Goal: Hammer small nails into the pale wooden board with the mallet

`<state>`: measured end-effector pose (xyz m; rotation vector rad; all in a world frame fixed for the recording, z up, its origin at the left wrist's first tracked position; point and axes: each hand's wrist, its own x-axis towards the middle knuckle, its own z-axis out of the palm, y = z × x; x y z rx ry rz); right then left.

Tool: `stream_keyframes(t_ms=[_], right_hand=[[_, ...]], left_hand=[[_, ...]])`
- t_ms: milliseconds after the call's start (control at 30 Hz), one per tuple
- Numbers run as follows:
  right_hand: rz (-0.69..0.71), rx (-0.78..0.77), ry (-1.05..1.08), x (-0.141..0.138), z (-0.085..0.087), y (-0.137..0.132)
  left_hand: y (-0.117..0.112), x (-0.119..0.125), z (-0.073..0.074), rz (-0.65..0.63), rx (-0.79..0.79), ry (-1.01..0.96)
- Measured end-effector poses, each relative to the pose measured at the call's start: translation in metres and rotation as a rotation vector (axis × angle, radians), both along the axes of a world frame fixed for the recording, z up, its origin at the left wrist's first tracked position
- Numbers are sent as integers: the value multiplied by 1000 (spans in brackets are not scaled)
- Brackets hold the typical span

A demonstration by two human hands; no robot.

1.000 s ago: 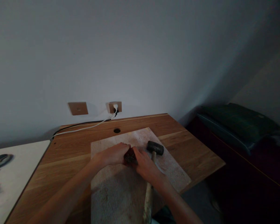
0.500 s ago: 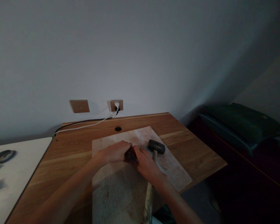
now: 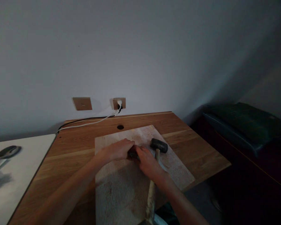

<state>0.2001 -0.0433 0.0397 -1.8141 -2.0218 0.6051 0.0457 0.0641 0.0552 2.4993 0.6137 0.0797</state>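
My left hand (image 3: pixel 120 149) is closed on the left side of a small dark brown object with a ridged edge (image 3: pixel 132 153), above the upper part of a pale wooden board (image 3: pixel 121 187). The fingers of my right hand (image 3: pixel 147 161) grip the same object from the right. Most of it is hidden by both hands, and its kind is too dim to make out. A mallet with a black head (image 3: pixel 159 145) and a worn pale handle (image 3: pixel 151 197) lies along the board's right side, and my right wrist passes over its handle.
The board rests on a wooden table (image 3: pixel 67 165) with a cable hole (image 3: pixel 120 127). Cables (image 3: pixel 93 122) run to a wall socket (image 3: pixel 119 103). At the left stands a white surface (image 3: pixel 35 150) with a dark oval item (image 3: pixel 9 152). Dark cushions (image 3: pixel 243 125) lie beyond the right edge.
The view has shifted slightly, so everything sits a little farther right and higher in the picture. Both hands stay closed around the dark object, with hardly any movement against the board.
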Motion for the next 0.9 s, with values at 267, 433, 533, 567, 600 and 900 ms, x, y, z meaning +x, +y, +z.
stream_keyframes(t_ms=[267,433,533,567,600,900], right_hand=[[67,-26,37,7,4,0],[58,-2,61,8,0,0],[50,3,61,7,-1,1],[49,4,57,7,0,1],[50,3,52,7,1,1],[46,-4,55,8,0,0]], left_hand=[[0,-2,-3,17,34,23],[1,0,-5,32,25,24],[0,0,-4,39,18,31],[0,0,-4,43,19,37],[0,0,-4,47,21,43],[-1,0,-5,52,8,29]])
